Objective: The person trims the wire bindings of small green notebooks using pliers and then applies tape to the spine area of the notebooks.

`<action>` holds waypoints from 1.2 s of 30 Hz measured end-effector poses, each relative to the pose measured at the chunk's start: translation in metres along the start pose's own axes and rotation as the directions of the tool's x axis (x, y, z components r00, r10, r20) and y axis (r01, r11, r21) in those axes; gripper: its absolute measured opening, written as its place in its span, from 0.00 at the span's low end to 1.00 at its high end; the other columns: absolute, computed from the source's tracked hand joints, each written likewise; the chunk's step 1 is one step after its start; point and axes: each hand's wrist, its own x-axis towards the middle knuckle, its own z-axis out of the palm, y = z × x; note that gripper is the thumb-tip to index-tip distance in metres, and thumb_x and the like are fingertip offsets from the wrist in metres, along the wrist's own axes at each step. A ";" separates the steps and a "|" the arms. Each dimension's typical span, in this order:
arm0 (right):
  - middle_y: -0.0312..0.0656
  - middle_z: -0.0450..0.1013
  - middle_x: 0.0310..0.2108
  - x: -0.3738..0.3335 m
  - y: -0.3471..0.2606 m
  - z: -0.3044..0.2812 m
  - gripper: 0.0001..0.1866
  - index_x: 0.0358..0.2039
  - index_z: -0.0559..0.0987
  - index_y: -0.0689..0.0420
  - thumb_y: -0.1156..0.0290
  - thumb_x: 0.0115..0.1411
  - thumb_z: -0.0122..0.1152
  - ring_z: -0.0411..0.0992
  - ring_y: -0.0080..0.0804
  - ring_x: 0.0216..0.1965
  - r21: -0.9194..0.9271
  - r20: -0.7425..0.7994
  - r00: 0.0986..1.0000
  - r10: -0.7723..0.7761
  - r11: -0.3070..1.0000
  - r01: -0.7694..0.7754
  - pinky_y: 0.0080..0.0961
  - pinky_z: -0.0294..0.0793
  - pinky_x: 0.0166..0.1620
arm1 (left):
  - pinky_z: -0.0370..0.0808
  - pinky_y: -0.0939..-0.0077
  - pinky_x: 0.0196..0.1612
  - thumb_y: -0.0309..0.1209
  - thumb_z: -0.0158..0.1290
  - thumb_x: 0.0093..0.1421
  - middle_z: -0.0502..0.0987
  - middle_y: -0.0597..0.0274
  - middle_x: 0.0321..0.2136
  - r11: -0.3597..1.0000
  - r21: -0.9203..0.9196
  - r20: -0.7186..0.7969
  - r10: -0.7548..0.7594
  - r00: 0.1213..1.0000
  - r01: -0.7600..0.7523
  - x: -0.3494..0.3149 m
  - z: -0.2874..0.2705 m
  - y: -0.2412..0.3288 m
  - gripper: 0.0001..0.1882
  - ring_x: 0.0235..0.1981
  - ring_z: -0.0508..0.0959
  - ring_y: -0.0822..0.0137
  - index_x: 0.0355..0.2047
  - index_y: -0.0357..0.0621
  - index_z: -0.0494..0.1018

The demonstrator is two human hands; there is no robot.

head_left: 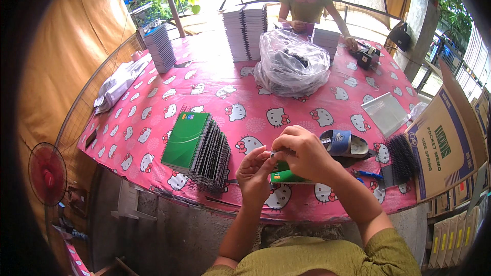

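Note:
My left hand and my right hand meet over the near middle of the table. Both are closed, thumbs and fingertips pinched together around something small and greyish that I cannot make out. Just beneath them lies a green notebook, partly covered by my right hand. To the left of my left hand stands a stack of green spiral notebooks, with dark wire coils along its right side. Right of my right hand sits a blue-strapped, slipper-like item with a pale inside.
A clear plastic bag of dark coils sits mid-table on the pink tablecloth. Behind it are notebook stacks and a co-worker. Dark coils, a blue pen-like tool and a cardboard box lie right; a fan stands left.

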 end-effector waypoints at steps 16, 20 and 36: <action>0.43 0.75 0.30 0.005 -0.012 -0.031 0.09 0.33 0.80 0.60 0.79 0.49 0.66 0.75 0.36 0.32 0.165 0.013 0.986 0.165 0.972 -0.165 0.30 0.73 0.37 | 0.77 0.82 0.39 0.15 0.57 0.57 0.79 0.57 0.36 0.975 0.220 -0.009 0.034 0.999 -0.031 0.003 0.032 0.022 0.15 0.37 0.78 0.74 0.46 0.33 0.73; 0.39 0.74 0.29 0.006 -0.009 -0.031 0.08 0.33 0.81 0.61 0.80 0.50 0.66 0.74 0.27 0.31 0.232 0.046 0.983 0.179 0.955 -0.185 0.24 0.72 0.36 | 0.77 0.82 0.40 0.15 0.57 0.57 0.79 0.58 0.36 0.974 0.221 0.015 0.047 0.999 -0.049 0.004 0.036 0.028 0.15 0.37 0.78 0.74 0.46 0.33 0.73; 0.44 0.73 0.32 -0.008 -0.005 -0.028 0.07 0.34 0.80 0.58 0.74 0.54 0.63 0.74 0.43 0.35 0.125 0.026 0.997 0.067 0.990 -0.069 0.34 0.73 0.36 | 0.73 0.81 0.44 0.13 0.56 0.56 0.76 0.62 0.35 0.967 0.245 0.083 0.056 0.995 -0.075 0.000 0.036 0.018 0.16 0.38 0.76 0.74 0.45 0.35 0.72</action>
